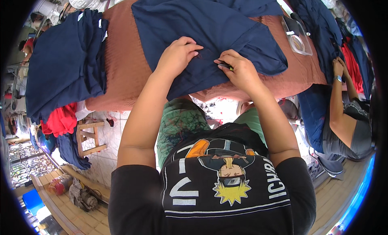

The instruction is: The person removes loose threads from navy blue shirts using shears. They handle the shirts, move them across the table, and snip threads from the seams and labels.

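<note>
Where the blue cloth (178, 22) lies: it is spread in the middle of the brown-covered surface (121, 53), with soft folds, and its near edge hangs down by the person's lap.
Left hand (174, 57): it rests on the blue cloth; the thumb and pointing finger are close together, next to a thin reddish thread (199, 56). I cannot tell if the fingers pinch it.
Right hand (242, 71): its fingers are pressed together, pinching a small dark tool (224, 65) just over the blue cloth. The tool's tip is near the left hand, but apart from it.
Left pile (60, 61): more dark blue cloth hangs over the surface's edge, with 3 white tags showing and red cloth (60, 121) below. Neither of the 2 hands is on it. It may be done or waiting; I cannot tell which.
Clear box (306, 53): it sits to the right of the blue cloth, with a pale ring (298, 43) inside.
Co-worker's hand (338, 67): it touches other blue cloth (319, 28) at the far right.
How far along: this looks like the middle of the job. The thread shows on the cloth, so this spot seems not yet done. How much is left, I cannot tell.
</note>
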A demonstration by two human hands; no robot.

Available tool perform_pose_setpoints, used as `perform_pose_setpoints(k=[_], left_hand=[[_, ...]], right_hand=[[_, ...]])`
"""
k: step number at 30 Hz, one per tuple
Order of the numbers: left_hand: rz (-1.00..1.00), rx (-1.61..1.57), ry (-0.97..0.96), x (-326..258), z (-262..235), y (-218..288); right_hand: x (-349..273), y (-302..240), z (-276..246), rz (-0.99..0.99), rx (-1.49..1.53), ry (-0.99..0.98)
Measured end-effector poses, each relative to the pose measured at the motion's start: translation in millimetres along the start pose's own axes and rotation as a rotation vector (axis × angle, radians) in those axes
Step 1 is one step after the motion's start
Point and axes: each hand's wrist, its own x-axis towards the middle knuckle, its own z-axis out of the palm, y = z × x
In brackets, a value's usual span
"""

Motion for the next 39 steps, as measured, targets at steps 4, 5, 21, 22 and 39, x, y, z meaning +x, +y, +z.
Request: perform_pose_setpoints(k=[4, 5, 21, 22, 39], left_hand=[[-0.093, -0.132, 0.004, -2.1, -0.6, -8.6], [-0.071, -0.136, 0.045, -5.1, -0.7, -9.4], [-0.226, -0.064, -0.005, -18.4, -10.2, 23.3], [-0.204, -0.039, 0.035, -20.6, -4.5, 19.1], [-0.392, -0.16, -0.158, -17.4, -10.1, 29.6]], right_hand=[[-1.4, 5.3, 5.2, -0.032, 0.019, 0.064], [-2.7, 4.2, 5.7, -0.024, 0.03, 0.056], [9.4, -22.5, -20.0, 0.076, -0.005, -0.073], [13.1, -26.1, -20.8, 0.071, -0.002, -0.052], [29.8, -9.4, 15.5, 0.089, 0.181, -0.01]])
